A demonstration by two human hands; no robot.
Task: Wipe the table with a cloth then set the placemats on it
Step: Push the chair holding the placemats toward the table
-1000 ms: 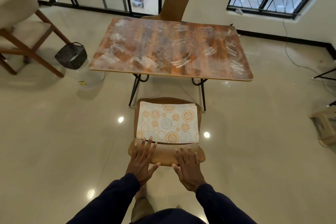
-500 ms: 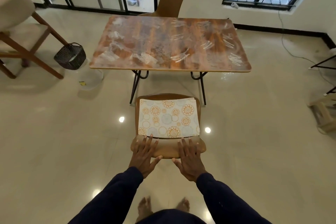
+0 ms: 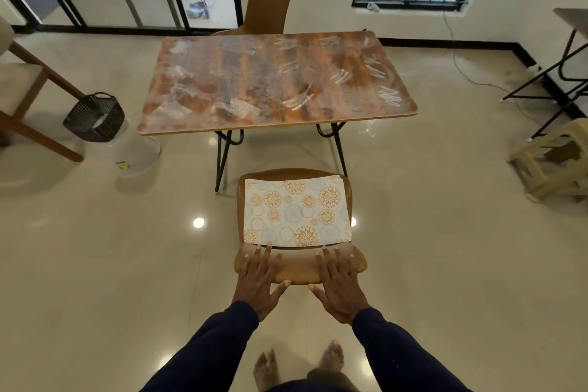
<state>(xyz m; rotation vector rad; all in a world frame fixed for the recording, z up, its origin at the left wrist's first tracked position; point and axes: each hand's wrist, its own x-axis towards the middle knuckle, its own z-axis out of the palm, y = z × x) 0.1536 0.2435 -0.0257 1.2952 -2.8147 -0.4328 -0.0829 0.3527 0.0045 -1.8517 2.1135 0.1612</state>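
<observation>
1. A glossy cream floor filled the room. The wooden table (image 3: 276, 83) stood at 12 o'clock, its top streaked with white smears. No cloth showed anywhere in view.
2. Between the person and the table stood a brown chair (image 3: 299, 267). The patterned placemats (image 3: 296, 210) lay flat on its seat, well apart from the table.
3. From both hands the placemats lay at 12 o'clock, with their long axis running from 9 to 3 o'clock.
4. The left hand (image 3: 257, 280) rested flat on the top of the chair's back, fingers straight and spread, holding nothing. Its fingertips reached the mats' near edge, though whether they touched could not be told.
5. The right hand (image 3: 339, 283) lay the same way, empty, just short of that edge.
6. Both hands looked about equally near, so a two-handed lift seemed likely, though the smears suggested wiping was unfinished.
</observation>
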